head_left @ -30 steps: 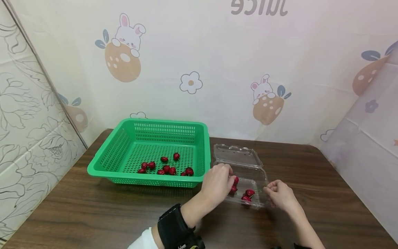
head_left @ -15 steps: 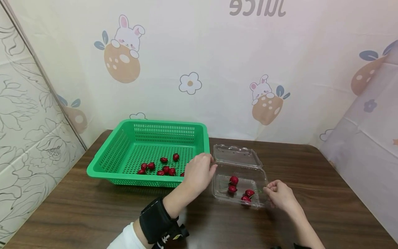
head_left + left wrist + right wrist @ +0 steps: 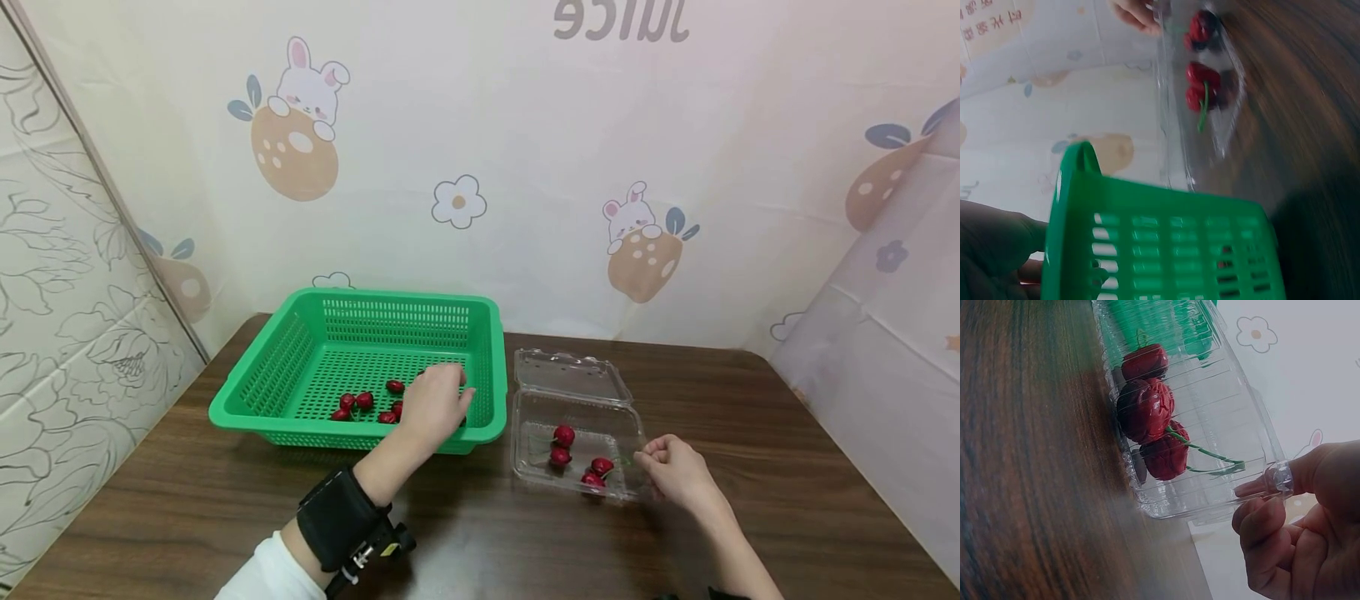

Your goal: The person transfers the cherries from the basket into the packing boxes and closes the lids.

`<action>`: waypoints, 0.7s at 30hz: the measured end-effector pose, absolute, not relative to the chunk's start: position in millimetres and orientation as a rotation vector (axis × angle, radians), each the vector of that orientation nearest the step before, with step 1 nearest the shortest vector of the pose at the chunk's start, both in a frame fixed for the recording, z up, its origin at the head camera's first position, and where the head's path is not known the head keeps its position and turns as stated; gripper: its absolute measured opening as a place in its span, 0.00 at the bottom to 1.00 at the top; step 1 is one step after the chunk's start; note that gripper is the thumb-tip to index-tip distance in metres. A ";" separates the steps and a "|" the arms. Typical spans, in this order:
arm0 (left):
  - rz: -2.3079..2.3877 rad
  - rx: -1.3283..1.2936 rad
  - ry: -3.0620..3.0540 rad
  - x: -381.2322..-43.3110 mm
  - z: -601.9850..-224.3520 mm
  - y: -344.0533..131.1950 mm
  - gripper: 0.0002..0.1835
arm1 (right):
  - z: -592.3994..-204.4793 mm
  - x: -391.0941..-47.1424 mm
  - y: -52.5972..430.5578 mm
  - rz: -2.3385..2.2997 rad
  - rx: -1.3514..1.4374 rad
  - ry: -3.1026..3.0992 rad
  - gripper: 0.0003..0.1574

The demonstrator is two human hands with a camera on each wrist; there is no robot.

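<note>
My left hand reaches down into the green basket, over red cherries on its floor. Its fingertips are hidden, so I cannot tell whether they grip a cherry. In the left wrist view part of this hand shows behind the slotted basket wall. To the right, my right hand pinches the rim of a clear plastic clamshell container between thumb and fingers. Several cherries lie inside it, some with green stems.
The clamshell's lid lies folded back toward the wall. Both containers stand side by side on a dark wooden table. A printed curtain hangs close behind the table, and another panel borders the left side.
My left hand has moved left from over the clamshell, across the basket's rim and into the basket. The cherries it partly hid in the clamshell now show. My right hand stays put.
</note>
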State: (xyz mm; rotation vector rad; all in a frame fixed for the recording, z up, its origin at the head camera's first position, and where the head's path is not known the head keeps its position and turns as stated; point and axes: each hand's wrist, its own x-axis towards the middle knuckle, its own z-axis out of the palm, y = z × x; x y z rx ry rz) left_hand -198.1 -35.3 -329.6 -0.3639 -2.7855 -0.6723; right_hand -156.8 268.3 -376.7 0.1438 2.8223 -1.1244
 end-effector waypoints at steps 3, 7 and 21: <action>-0.657 -0.329 -2.820 -202.0 -331.0 -43.5 0.06 | -376.4 -156.7 268.0 -1.143 0.154 2.811 0.11; -0.630 -0.296 -2.847 -208.1 -332.0 -53.4 0.15 | -376.0 -156.8 268.5 -1.140 0.147 2.813 0.11; -0.556 -0.244 -3.014 -224.4 -336.0 -71.5 0.26 | -373.2 -160.1 271.6 -1.118 0.173 2.819 0.28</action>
